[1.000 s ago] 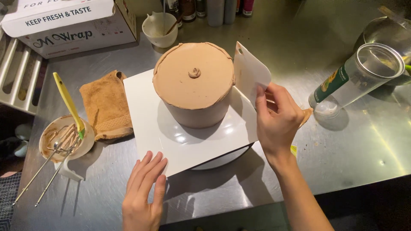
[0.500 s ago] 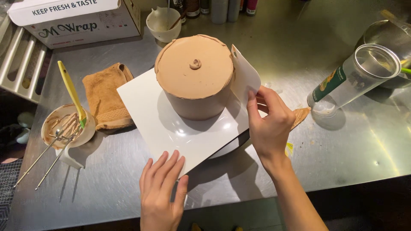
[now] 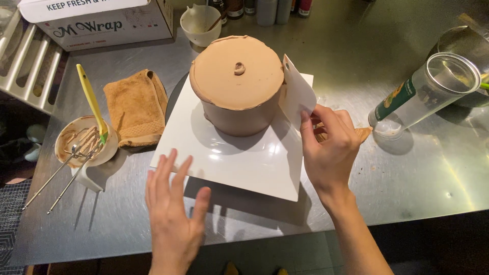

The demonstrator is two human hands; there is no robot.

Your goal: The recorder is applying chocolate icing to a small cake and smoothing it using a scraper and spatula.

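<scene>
A round cake [image 3: 237,81] coated in light brown frosting stands on a white square board [image 3: 239,155] set on a turntable. My right hand [image 3: 328,147] holds a white plastic scraper [image 3: 297,94] upright against the cake's right side. My left hand [image 3: 173,209] hovers flat with fingers spread at the board's near left corner, fingertips by its edge. A small frosting lump sits on the cake's top.
On the steel counter [image 3: 407,178]: an orange cloth [image 3: 135,107], a small bowl [image 3: 84,142] with a yellow spatula and two beaters, a cardboard box [image 3: 102,20], a white cup [image 3: 204,23], a tilted clear container [image 3: 428,91], bottles at the back.
The white board and cake have turned on the turntable, its corner swinging round. My left hand shifted right along the near edge. The scraper stays against the cake's side.
</scene>
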